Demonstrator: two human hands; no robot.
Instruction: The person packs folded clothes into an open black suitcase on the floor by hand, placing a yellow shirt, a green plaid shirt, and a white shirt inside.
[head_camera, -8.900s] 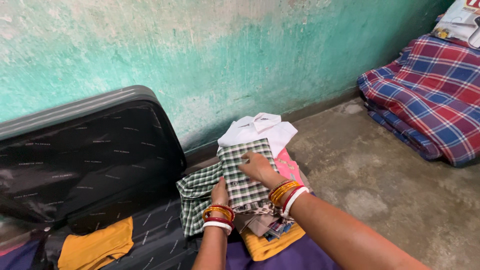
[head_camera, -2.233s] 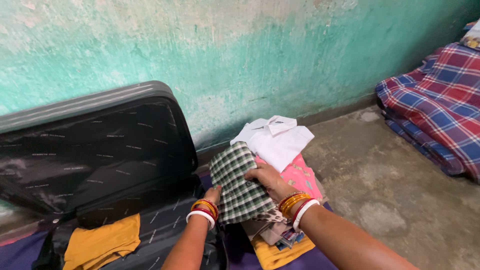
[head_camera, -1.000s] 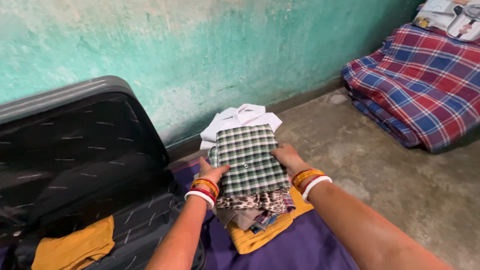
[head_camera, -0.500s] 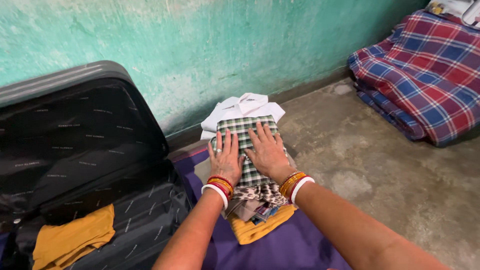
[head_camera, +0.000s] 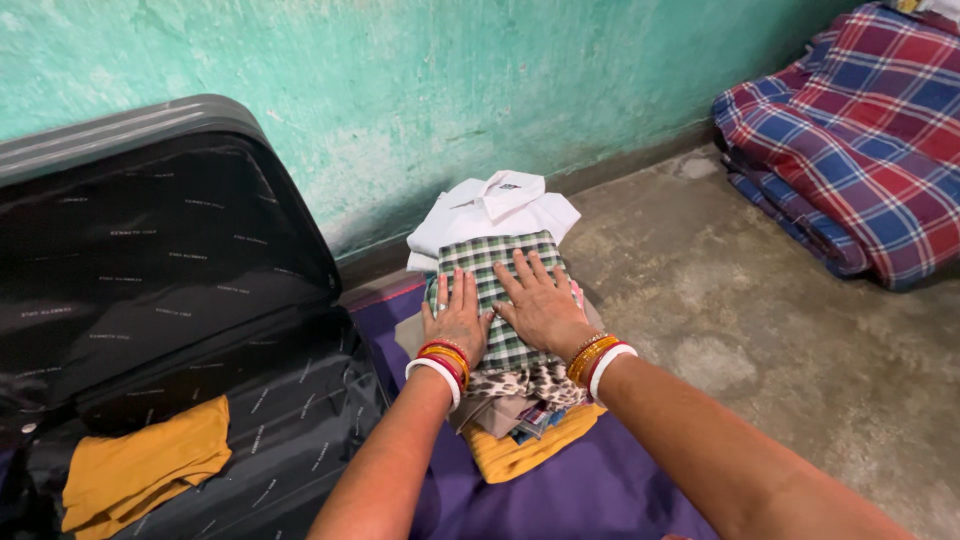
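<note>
A folded green checked shirt (head_camera: 487, 258) lies on top of a pile of folded clothes (head_camera: 520, 400) in the middle of the view. My left hand (head_camera: 458, 318) rests flat on its left part, fingers spread. Beside it, my right hand (head_camera: 538, 301) lies flat on its right part. Both wrists wear red, gold and white bangles. A folded white shirt (head_camera: 492, 207) lies just behind the checked one. Under it I see a leopard-print piece, a plaid piece and a yellow cloth (head_camera: 515, 456).
An open black suitcase (head_camera: 170, 300) stands at the left with a mustard yellow garment (head_camera: 140, 470) in its lower half. A purple cloth (head_camera: 580, 495) covers the floor under the pile. A red and blue plaid blanket (head_camera: 850, 130) lies at the right by the turquoise wall (head_camera: 450, 80).
I folded the checked shirt and laid it on the pile. My hands moved from its sides to lie flat on top, where they still rest.
</note>
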